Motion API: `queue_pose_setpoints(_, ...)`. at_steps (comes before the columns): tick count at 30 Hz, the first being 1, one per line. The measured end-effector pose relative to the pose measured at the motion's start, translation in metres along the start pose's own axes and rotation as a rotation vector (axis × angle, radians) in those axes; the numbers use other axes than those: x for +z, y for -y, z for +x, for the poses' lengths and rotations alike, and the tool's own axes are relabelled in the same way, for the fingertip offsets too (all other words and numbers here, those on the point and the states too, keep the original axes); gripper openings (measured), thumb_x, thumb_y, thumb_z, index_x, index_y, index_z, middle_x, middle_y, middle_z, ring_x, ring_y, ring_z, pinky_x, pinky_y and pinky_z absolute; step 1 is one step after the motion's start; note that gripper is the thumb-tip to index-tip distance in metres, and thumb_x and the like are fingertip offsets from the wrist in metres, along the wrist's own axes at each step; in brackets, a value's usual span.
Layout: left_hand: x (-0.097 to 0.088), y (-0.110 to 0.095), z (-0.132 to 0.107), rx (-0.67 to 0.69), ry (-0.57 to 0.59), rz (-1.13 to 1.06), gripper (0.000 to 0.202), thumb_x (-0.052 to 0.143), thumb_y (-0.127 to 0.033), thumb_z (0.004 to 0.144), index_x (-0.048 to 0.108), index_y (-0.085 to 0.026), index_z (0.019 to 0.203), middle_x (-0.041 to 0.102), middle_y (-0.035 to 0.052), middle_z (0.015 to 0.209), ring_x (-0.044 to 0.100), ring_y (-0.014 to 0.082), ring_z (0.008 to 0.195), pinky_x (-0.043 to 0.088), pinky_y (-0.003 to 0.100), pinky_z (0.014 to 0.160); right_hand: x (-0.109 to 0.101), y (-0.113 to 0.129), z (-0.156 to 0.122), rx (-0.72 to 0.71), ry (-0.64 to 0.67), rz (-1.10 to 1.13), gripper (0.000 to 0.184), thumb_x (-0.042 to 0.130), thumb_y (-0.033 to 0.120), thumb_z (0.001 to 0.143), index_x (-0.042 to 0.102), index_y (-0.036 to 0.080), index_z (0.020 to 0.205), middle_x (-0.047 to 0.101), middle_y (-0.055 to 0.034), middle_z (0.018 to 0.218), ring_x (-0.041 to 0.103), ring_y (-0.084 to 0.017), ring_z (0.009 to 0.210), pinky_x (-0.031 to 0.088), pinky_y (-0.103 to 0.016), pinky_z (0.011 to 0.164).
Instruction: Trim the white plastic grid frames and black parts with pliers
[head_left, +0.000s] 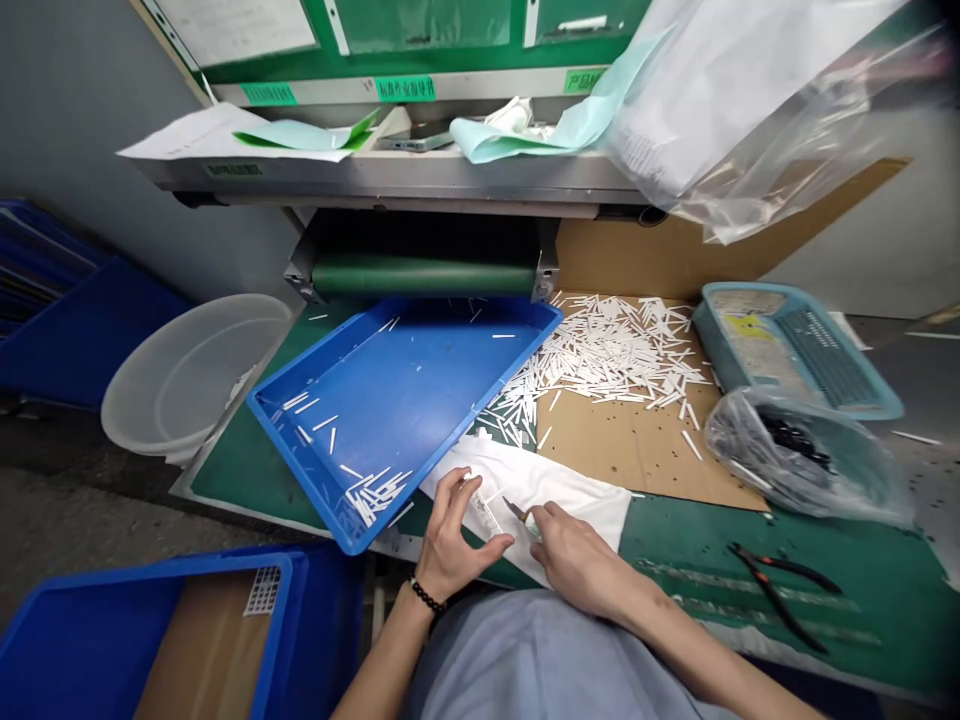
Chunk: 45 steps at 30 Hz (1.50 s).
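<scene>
My left hand [454, 545], with a black beaded bracelet at the wrist, curves its fingers and thumb around a small white plastic piece with fine marks [485, 512] and steadies it. My right hand [574, 555] grips a small hand tool with a dark pointed tip [514, 509]; its handle is mostly hidden in the fingers. The tip points at the white piece, close to a thin white stick beside it. Both hands are above a white cloth [592, 490] on the green bench top. A blue tray [397, 390] with several white sticks in it lies just beyond my left hand.
A heap of white sticks [611, 345] covers part of a cardboard sheet [600, 440]. At right are a light-blue basket [862, 375], a plastic bag of black parts [795, 450] and pliers [780, 590]. Left stand a white tub [195, 370] and a blue bin [289, 600].
</scene>
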<state>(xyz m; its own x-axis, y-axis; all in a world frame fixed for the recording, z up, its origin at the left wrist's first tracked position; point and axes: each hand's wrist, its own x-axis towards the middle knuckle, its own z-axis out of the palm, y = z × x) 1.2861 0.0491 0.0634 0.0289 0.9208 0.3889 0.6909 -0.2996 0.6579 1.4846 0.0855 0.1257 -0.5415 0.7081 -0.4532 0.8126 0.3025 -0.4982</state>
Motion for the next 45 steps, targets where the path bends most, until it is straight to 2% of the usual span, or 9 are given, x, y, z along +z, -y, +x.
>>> queue_pose_setpoints(4, 0.013, 0.003, -0.008, -0.054, -0.132, -0.071, 0.079, 0.076, -0.040, 0.070, 0.039, -0.018, 0.135, 0.041, 0.0164, 0.133, 0.046, 0.0319, 0.126, 0.049, 0.047, 0.101, 0.000, 0.003, 0.008, 0.004, 0.059, -0.067, 0.030, 0.040, 0.017, 0.087, 0.050, 0.012, 0.115, 0.056, -0.0140, 0.107, 0.057, -0.025, 0.099, 0.037, -0.032, 0.080)
queue_pose_setpoints(9, 0.033, 0.013, -0.014, -0.167, -0.121, -0.165, 0.090, 0.075, -0.042, 0.070, 0.027, -0.017, 0.143, 0.035, 0.0182, 0.138, 0.044, 0.0312, 0.127, 0.053, 0.043, 0.096, 0.002, 0.004, 0.023, 0.033, 0.140, -0.139, 0.030, 0.042, 0.017, 0.086, 0.051, 0.010, 0.114, 0.056, -0.0155, 0.107, 0.058, -0.028, 0.098, 0.038, -0.034, 0.077)
queue_pose_setpoints(14, 0.033, 0.014, -0.012, -0.173, -0.106, -0.199, 0.087, 0.072, -0.040, 0.071, 0.028, -0.016, 0.141, 0.037, 0.0187, 0.137, 0.042, 0.0316, 0.128, 0.052, 0.043, 0.097, 0.004, 0.011, 0.035, 0.040, 0.153, -0.176, 0.029, 0.041, 0.016, 0.086, 0.052, 0.011, 0.112, 0.056, -0.0162, 0.109, 0.059, -0.028, 0.096, 0.038, -0.034, 0.074)
queue_pose_setpoints(23, 0.033, 0.014, -0.010, -0.196, -0.109, -0.240, 0.085, 0.071, -0.032, 0.068, 0.029, -0.014, 0.139, 0.038, 0.0189, 0.136, 0.042, 0.0309, 0.128, 0.051, 0.042, 0.098, 0.007, 0.019, 0.043, 0.032, 0.139, -0.202, 0.027, 0.041, 0.013, 0.084, 0.052, 0.012, 0.109, 0.057, -0.0132, 0.106, 0.057, -0.022, 0.092, 0.039, -0.031, 0.076)
queue_pose_setpoints(34, 0.039, 0.024, -0.011, -0.209, -0.131, -0.215, 0.090, 0.074, -0.041, 0.068, 0.028, -0.013, 0.140, 0.042, 0.0210, 0.136, 0.043, 0.0331, 0.128, 0.051, 0.045, 0.098, 0.028, 0.006, 0.051, -0.009, 0.055, -0.108, 0.040, 0.039, 0.003, 0.076, 0.051, 0.013, 0.113, 0.054, -0.0118, 0.104, 0.052, -0.022, 0.098, 0.040, -0.031, 0.088)
queue_pose_setpoints(39, 0.042, 0.029, -0.013, -0.211, -0.112, -0.196, 0.092, 0.073, -0.050, 0.069, 0.027, -0.015, 0.141, 0.043, 0.0213, 0.137, 0.044, 0.0342, 0.128, 0.050, 0.047, 0.098, 0.045, -0.009, 0.055, -0.100, -0.039, -0.076, 0.038, 0.037, 0.002, 0.077, 0.050, 0.012, 0.111, 0.053, -0.0124, 0.103, 0.048, -0.023, 0.100, 0.043, -0.037, 0.090)
queue_pose_setpoints(45, 0.036, 0.025, -0.013, -0.218, -0.081, -0.213, 0.091, 0.069, -0.042, 0.072, 0.021, -0.015, 0.146, 0.037, 0.0202, 0.142, 0.039, 0.0335, 0.133, 0.050, 0.046, 0.098, 0.061, -0.021, 0.054, -0.194, -0.190, -0.055, 0.031, 0.039, 0.005, 0.079, 0.051, 0.014, 0.107, 0.053, -0.0113, 0.102, 0.049, -0.023, 0.099, 0.045, -0.039, 0.088)
